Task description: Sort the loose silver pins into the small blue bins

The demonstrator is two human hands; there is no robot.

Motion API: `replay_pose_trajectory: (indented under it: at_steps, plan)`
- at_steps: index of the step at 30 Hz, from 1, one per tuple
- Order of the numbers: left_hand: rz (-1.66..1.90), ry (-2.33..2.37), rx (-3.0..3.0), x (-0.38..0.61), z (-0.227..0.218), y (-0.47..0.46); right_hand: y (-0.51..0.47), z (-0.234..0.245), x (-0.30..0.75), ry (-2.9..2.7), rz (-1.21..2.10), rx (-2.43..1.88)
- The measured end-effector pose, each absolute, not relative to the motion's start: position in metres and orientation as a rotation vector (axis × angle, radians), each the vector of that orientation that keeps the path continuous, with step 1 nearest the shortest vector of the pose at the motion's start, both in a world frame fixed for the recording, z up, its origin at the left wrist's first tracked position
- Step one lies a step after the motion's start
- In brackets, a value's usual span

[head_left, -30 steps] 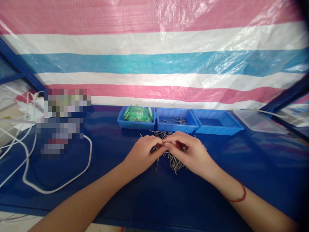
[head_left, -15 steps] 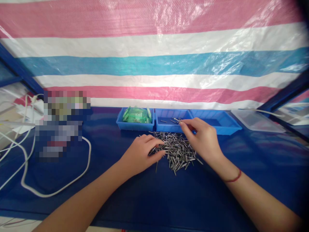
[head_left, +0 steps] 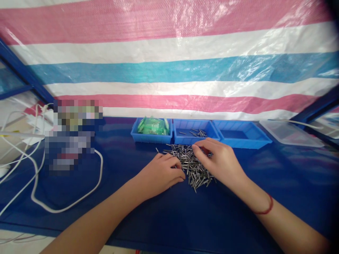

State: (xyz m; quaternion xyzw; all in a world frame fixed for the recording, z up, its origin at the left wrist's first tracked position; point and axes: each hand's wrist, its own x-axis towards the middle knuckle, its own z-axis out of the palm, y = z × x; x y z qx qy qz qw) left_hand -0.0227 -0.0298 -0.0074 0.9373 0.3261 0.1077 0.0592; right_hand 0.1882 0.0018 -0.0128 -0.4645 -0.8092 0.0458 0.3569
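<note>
Loose metal pins [head_left: 197, 173] are heaped on the counter [head_left: 174, 222] between the 2 hands, and the relation that seems to matter most is found here: the heap is flanked closely on both sides. From the left hand [head_left: 164, 171], the pins are set just to the right, with its fingers brought to the heap's left edge. From the right hand [head_left: 222, 155], they are spread to the left and towards the near side, with the far right part covered by its fingers. Neither hand can be judged clearly nearer.

No common long axis is shared by the pins; they are crossed at many angles, and a few at the near edge are pointed roughly towards the wearer. The left hand is curled, thumb below the bent forefinger; whether anything is gripped cannot be told. The right hand's thumb and forefinger are drawn close together, and whether a pin is pinched between them cannot be told either.

Just beyond the right hand's fingertips, the middle bin [head_left: 196, 141] is placed, with a few more pins scattered inside. Beyond the left hand, green packets are held in the left bin [head_left: 151, 138].
</note>
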Motion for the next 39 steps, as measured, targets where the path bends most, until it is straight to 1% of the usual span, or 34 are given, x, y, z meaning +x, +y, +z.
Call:
replay_pose_trajectory:
  at_steps: [9, 19, 25, 30, 39]
  plan:
    - [0.385, 0.967, 2.816, -0.021, -0.013, -0.029, -0.008, -0.012, 0.178, -2.333, 0.202, -1.103]
    - [0.447, 0.981, 2.82, -0.02, -0.013, -0.028, -0.009, -0.012, 0.179, -2.371, 0.188, -1.071]
    - [0.358, 0.965, 2.865, -0.015, -0.013, -0.032, -0.009, -0.012, 0.178, -2.389, 0.236, -1.089]
    - [0.333, 1.025, 2.886, -0.013, -0.015, -0.033, -0.009, -0.013, 0.178, -2.408, 0.211, -1.079]
    - [0.4, 1.075, 2.927, -0.009, -0.018, -0.035, -0.009, -0.013, 0.178, -2.413, 0.243, -1.101]
